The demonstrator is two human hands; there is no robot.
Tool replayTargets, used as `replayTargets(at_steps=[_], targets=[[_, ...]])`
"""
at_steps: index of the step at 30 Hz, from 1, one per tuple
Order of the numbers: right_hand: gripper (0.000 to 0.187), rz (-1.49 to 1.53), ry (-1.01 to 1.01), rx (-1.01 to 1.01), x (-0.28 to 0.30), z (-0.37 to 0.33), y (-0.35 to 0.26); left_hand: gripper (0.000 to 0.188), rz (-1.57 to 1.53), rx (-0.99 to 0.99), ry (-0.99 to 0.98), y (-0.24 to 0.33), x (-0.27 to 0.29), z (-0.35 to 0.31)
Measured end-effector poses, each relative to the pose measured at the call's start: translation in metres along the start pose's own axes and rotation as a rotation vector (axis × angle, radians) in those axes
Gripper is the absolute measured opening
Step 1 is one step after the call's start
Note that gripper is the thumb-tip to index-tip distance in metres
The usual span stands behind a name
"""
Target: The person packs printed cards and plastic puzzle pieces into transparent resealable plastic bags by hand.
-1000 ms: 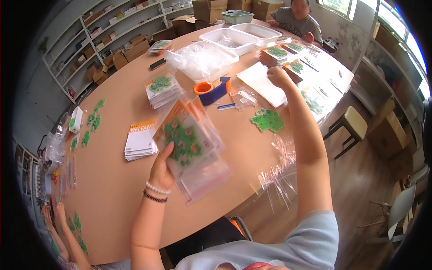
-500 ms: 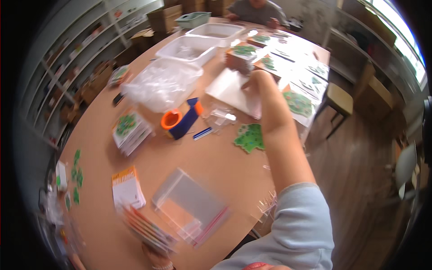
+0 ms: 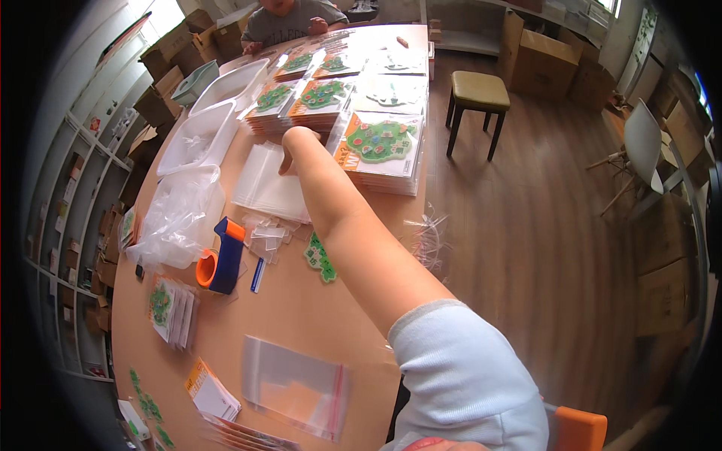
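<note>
My right hand (image 3: 298, 143) reaches far across the table, over a stack of clear plastic bags (image 3: 259, 183). A finger or thumb points down onto the bags; the other fingers are hidden behind the hand. At the lower edge lies a fanned bundle of cards (image 3: 244, 437), partly cut off; my left hand is out of the picture. Beside the bundle are a white and orange card stack (image 3: 214, 392) and a clear zip bag (image 3: 297, 383) with an orange patch showing through. A green map-shaped piece (image 3: 320, 259) lies near my right forearm.
Several stacks of packed green map sets (image 3: 383, 143) stand at the far right. Along the left are a bag-filled tub (image 3: 177, 218), white bins (image 3: 197, 139), a blue and orange tape dispenser (image 3: 226, 259) and packed sets (image 3: 171, 312). Another person (image 3: 289, 26) sits opposite. A stool (image 3: 479, 90) stands right.
The view has swung to the right, so the table sits further left. My right hand stays at the bag stack. My left hand, seen before at the fanned cards, has dropped out of view.
</note>
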State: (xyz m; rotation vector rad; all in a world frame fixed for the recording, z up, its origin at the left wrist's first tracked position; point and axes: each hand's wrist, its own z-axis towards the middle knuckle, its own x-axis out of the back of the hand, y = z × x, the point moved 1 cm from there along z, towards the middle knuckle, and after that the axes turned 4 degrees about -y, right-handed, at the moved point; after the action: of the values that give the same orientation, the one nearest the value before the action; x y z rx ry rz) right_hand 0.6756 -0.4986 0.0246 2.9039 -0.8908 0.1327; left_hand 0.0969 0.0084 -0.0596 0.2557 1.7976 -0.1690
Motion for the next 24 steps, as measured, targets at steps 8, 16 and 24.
replayTargets(at_steps=[8, 16, 24], targets=[[0.087, -0.139, 0.762, 0.528, -0.056, -0.003, 0.02, 0.059, 0.941, -0.426, 0.109, 0.02, 0.053, -0.018], [0.072, -0.086, 1.003, 0.587, -0.037, 0.017, 0.029, 0.065, 0.559, -0.329, -0.104, -0.033, -0.006, 0.012], [0.066, 0.112, 1.143, 0.921, -0.044, -0.007, 0.051, 0.065, 0.478, -0.348, -0.051, -0.041, -0.007, 0.023]])
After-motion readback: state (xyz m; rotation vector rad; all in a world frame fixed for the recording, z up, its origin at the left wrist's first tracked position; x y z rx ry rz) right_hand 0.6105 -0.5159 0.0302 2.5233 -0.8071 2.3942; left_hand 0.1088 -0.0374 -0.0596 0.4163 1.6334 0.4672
